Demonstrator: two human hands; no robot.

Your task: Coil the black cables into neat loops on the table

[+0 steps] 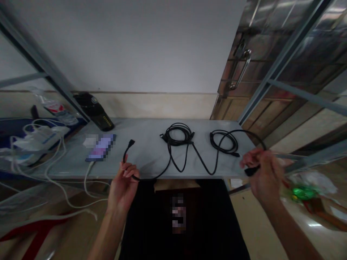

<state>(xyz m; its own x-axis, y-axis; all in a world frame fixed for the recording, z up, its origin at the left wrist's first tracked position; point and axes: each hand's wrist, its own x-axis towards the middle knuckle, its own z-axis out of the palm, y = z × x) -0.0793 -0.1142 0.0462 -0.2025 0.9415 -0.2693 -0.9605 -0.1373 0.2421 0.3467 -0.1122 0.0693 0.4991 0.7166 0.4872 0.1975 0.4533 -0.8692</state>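
Observation:
A black cable [164, 171] runs across the grey tabletop [148, 130], its two ends in my hands. My left hand [127, 174] is closed round it near the front edge, with a dark connector [131, 143] sticking up above the fingers. Over the table's right front corner, my right hand [264, 169] is closed on the other end, where a black plug [252, 170] pokes out below the fingers. Between my hands lie a coiled black cable [177, 134] in the middle and a second coil [224, 142] to its right. Several strands cross, so I cannot tell which belong together.
A phone [101, 147] with a white cord lies at the left, before a black bottle [94, 112]. Farther left are white power strips [40, 139] with tangled cords and a plastic bottle [58, 110]. Grey metal posts [284, 65] rise at both sides.

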